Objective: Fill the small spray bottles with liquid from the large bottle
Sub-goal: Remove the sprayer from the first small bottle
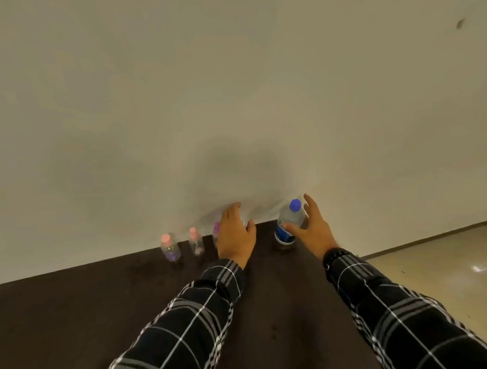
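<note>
black-and-white plaid sleeves [202, 310] nearest, reaching over the dark brown counter [75, 314] toward the pale wall [234, 102]. right hand [313, 231] is spread around the large clear plastic bottle with blue cap and blue label [289, 224] — thumb across its front, fingers straight behind, not clamped. left hand [236, 237] is flat with straight fingers and holds nothing. it hides most of a small clear spray bottle with purple cap [216, 230]; contact cannot be told. a small clear spray bottle with pink cap [196, 241] and a second pink-capped spray bottle [170, 247] stand upright to its left, near the wall. all caps on.

risks: the small bottles look light and stand close-set — a sweep of the left hand could topple the purple-capped one into its neighbours. a loose grasp could tip the large bottle. narrow necks: a fast pour would likely spill onto the counter.
</note>
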The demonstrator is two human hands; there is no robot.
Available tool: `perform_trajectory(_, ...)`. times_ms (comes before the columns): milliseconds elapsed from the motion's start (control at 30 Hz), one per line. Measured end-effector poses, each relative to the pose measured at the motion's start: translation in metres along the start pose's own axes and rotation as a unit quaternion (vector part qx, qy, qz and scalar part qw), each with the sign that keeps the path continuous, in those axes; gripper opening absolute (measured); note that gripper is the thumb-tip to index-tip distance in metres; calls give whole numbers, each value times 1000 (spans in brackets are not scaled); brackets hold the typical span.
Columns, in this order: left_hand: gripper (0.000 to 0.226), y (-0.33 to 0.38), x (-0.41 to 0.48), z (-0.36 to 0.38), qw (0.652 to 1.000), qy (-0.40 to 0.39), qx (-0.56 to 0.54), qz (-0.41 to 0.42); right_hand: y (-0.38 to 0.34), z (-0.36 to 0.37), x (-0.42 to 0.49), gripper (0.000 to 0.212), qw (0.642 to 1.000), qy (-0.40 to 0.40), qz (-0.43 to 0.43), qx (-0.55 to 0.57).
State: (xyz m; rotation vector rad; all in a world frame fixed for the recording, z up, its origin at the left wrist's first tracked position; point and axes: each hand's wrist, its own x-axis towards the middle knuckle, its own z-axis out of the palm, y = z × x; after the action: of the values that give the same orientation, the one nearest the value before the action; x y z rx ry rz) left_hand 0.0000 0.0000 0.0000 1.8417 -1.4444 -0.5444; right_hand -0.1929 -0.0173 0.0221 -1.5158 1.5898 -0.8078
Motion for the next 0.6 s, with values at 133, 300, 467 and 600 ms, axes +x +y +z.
perform_trajectory(133,46,-3,0,10,998,-8,11,-62,14,9,8,96,1000,-2,19,4)
perform_trajectory(300,31,-12,-3,23,997,15,29,-71,28,20,15,77,999,18,7,26)
perform_trajectory(467,30,-16,-8,27,998,9,36,-56,38,22,12,70,999,35,-13,34)
perform_trajectory(600,36,-23,-27,18,1000,9,-6,-17,44,24,0,71,999,30,-29,28)
